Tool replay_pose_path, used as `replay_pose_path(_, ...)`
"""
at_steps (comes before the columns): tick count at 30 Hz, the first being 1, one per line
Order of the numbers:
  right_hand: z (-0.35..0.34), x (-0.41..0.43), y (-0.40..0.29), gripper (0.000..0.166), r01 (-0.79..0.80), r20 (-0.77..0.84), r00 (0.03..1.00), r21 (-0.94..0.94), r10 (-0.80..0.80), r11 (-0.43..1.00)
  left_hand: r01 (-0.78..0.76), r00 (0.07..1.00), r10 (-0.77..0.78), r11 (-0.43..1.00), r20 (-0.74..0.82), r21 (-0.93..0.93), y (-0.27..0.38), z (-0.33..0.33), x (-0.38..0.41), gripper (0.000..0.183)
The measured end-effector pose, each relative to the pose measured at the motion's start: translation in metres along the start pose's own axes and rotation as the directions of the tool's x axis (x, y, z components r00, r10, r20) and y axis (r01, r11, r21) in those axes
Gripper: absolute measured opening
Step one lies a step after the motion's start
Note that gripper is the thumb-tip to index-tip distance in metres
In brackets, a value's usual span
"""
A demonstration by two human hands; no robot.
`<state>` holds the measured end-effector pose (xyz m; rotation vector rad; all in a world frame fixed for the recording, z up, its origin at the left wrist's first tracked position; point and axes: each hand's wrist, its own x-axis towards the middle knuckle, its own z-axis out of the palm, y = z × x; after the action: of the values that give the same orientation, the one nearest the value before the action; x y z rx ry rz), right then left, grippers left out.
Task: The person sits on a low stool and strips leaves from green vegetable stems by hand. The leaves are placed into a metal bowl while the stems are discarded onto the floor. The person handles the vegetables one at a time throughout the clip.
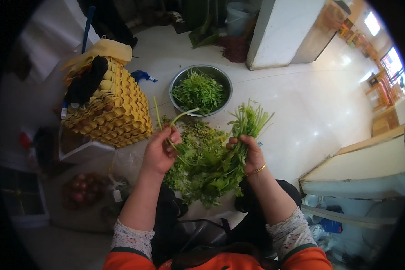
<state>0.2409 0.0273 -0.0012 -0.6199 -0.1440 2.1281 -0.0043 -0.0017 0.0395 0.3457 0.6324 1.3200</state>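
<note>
Between the fingers of my left hand (162, 148) are a couple of pale green stalks (185, 114) of a leafy herb, their cut ends pointing up and away. My right hand (251, 152) grips a thick bunch of leafy green stems (248, 121), stem ends upward and leaves hanging below the fist. Loose greens and trimmed leaves (202, 141) lie heaped on the floor between and beyond my hands; some look yellowed. Just past the heap stands a round metal basin (230, 87) holding more of the green herb (200, 89).
To the left rises a stack of yellow egg trays (128, 108) with eggs and a black cloth (87, 79) on top. Reddish onion-like vegetables (84, 190) sit lower left. A white pillar (280, 33), a bucket (239, 18) and a green dustpan (204, 35) are at the back. Shelving (351, 216) stands right.
</note>
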Motion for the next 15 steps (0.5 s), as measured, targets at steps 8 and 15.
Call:
replay_pose_path(8,-0.007,0.0,-0.014,0.025,0.014,0.111,0.994,0.029,-0.017,0.999,-0.325,0.946,0.325,0.943,-0.008,-0.067,0.037,-0.023,0.003,0.017)
replay_pose_path(15,0.018,-0.011,0.001,0.045,0.052,0.172,0.985,-0.139,-0.028,0.989,-0.166,0.981,0.191,0.921,-0.037,0.351,-0.003,0.007,-0.002,0.03)
